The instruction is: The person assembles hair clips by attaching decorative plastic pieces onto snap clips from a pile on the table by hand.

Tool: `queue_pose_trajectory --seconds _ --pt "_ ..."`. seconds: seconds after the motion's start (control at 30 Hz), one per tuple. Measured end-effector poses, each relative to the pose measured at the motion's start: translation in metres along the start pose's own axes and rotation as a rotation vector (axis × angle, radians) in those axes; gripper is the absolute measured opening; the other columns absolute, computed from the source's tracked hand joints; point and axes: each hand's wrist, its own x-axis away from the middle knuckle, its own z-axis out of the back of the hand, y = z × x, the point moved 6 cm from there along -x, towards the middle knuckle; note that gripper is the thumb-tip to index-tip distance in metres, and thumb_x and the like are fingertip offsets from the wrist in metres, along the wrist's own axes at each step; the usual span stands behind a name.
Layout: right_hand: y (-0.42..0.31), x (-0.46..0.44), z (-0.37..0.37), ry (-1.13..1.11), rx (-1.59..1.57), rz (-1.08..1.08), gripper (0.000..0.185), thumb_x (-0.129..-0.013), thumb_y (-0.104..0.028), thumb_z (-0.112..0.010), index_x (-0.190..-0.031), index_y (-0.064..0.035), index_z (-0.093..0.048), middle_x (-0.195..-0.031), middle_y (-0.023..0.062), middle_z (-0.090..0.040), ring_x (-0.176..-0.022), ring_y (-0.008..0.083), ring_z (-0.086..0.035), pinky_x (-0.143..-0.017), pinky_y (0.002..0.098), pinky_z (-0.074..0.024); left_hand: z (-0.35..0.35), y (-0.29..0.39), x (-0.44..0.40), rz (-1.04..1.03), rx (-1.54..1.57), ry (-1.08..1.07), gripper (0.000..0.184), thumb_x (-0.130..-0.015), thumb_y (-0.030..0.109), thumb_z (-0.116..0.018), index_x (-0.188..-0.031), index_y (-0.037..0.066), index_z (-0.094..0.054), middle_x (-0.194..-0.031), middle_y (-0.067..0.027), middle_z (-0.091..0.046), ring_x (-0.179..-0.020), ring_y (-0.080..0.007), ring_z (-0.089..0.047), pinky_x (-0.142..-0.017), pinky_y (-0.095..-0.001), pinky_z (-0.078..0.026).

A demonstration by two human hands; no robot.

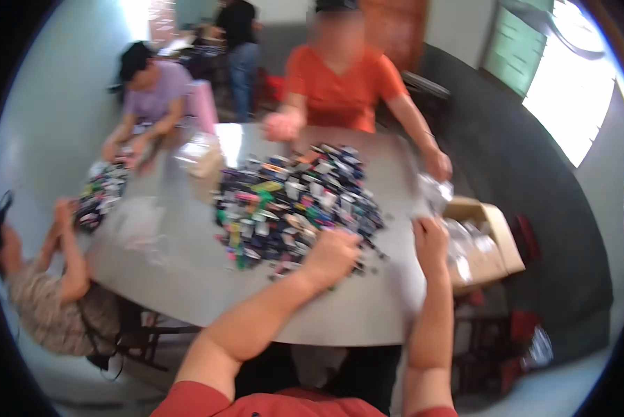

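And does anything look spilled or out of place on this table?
Mildly: a few small dark pieces lie scattered off the main pile, near the left hand, as if strayed. Nothing looks clearly damaged, though blur hides detail.

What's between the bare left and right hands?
Head view: grey tabletop, with small dark pieces near the left hand; toward the right hand, it's bare.
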Motion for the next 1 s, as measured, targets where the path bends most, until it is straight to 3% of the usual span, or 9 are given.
queue_pose_trajectory --seconds 0.13,0.2,0.27,0.33,0.53,0.6,0.83,0.93,1.0 --pt "0.054 -0.004 0.073 0.385 -0.042 -0.176 0.016 -0.095 -0.013 -0.067 -0.099 0.0017 -0.074 -0.078 0.0107 -0.067 -0.072 0.0233 -0.063 -0.068 0.0339 -0.0489 -0.002 -0.007 0.004 0.084 0.011 -0.083 0.009 -0.086 0.015 -0.062 -0.081 0.008 -0.063 -0.093 -0.0084 -0.060 -0.094 -0.0292 -0.061 -0.083 -0.0433 -0.047" --pt "0.091 0.003 0.098 0.378 0.006 -0.435 0.018 -0.092 -0.016 -0.066 -0.100 -0.0024 -0.076 -0.092 0.0167 -0.071 -0.081 0.0296 -0.069 -0.073 0.0396 -0.0525 -0.002 -0.005 0.004 0.110 0.059 -0.069 0.006 -0.084 0.014 -0.065 -0.086 0.008 -0.063 -0.096 -0.0078 -0.060 -0.096 -0.0277 -0.061 -0.085 -0.0425 -0.047" --pt "0.109 0.006 0.108 0.379 0.091 -0.460 0.019 -0.091 -0.018 -0.066 -0.097 -0.0042 -0.077 -0.092 0.0165 -0.072 -0.081 0.0315 -0.070 -0.073 0.0410 -0.0538 0.001 -0.008 0.003 0.146 0.075 -0.057 0.012 -0.081 0.012 -0.069 -0.091 0.008 -0.063 -0.099 -0.0072 -0.059 -0.099 -0.0262 -0.060 -0.086 -0.0417 -0.046" --pt "0.108 0.004 0.106 0.173 0.387 -0.431 0.019 -0.091 -0.020 -0.065 -0.097 -0.0074 -0.078 -0.093 0.0160 -0.073 -0.086 0.0335 -0.070 -0.076 0.0434 -0.0547 0.000 -0.010 0.004 0.214 0.163 -0.075 0.015 -0.080 0.010 -0.073 -0.091 0.006 -0.063 -0.101 -0.0080 -0.060 -0.099 -0.0271 -0.061 -0.088 -0.0414 -0.047" --pt "0.123 0.002 0.078 -0.132 0.720 -0.470 0.026 -0.090 -0.030 -0.065 -0.091 -0.0069 -0.077 -0.094 0.0167 -0.073 -0.092 0.0359 -0.071 -0.083 0.0483 -0.0555 -0.011 -0.014 0.008 0.211 0.229 -0.045 0.022 -0.075 0.013 -0.076 -0.085 0.003 -0.059 -0.099 -0.0139 -0.058 -0.094 -0.0363 -0.060 -0.082 -0.0472 -0.049" --pt "0.087 -0.008 0.075 0.030 0.367 -0.269 0.021 -0.090 -0.023 -0.068 -0.094 -0.0038 -0.076 -0.094 0.0180 -0.073 -0.090 0.0370 -0.069 -0.081 0.0462 -0.0548 -0.007 -0.014 0.009 0.217 0.192 -0.066 0.014 -0.077 0.010 -0.070 -0.085 0.004 -0.060 -0.097 -0.0143 -0.058 -0.093 -0.0352 -0.060 -0.082 -0.0466 -0.049" --pt "-0.038 -0.009 -0.034 -0.538 -0.114 -0.103 0.020 -0.084 -0.021 -0.074 -0.098 -0.0068 -0.079 -0.096 0.0167 -0.075 -0.089 0.0341 -0.072 -0.080 0.0415 -0.0561 -0.006 -0.015 0.009 0.202 0.282 0.041 0.006 -0.083 0.001 -0.058 -0.088 0.003 -0.062 -0.089 -0.0153 -0.059 -0.087 -0.0367 -0.062 -0.077 -0.0463 -0.051" --pt "-0.083 0.003 -0.055 -0.616 -0.178 0.126 0.018 -0.082 -0.012 -0.075 -0.098 -0.0055 -0.076 -0.084 0.0146 -0.070 -0.081 0.0331 -0.068 -0.075 0.0425 -0.0549 -0.001 -0.016 0.007 0.210 0.278 0.106 0.005 -0.084 0.001 -0.057 -0.088 0.002 -0.061 -0.088 -0.0154 -0.058 -0.087 -0.0368 -0.062 -0.076 -0.0462 -0.050" --pt "-0.080 0.017 -0.072 -0.512 -0.277 0.234 0.012 -0.082 -0.008 -0.071 -0.093 -0.0032 -0.072 -0.082 0.0168 -0.067 -0.079 0.0348 -0.067 -0.072 0.0437 -0.0535 -0.003 -0.017 0.009 0.236 0.282 0.136 0.004 -0.086 0.001 -0.056 -0.087 0.002 -0.059 -0.086 -0.0153 -0.057 -0.085 -0.0363 -0.061 -0.075 -0.0462 -0.050"
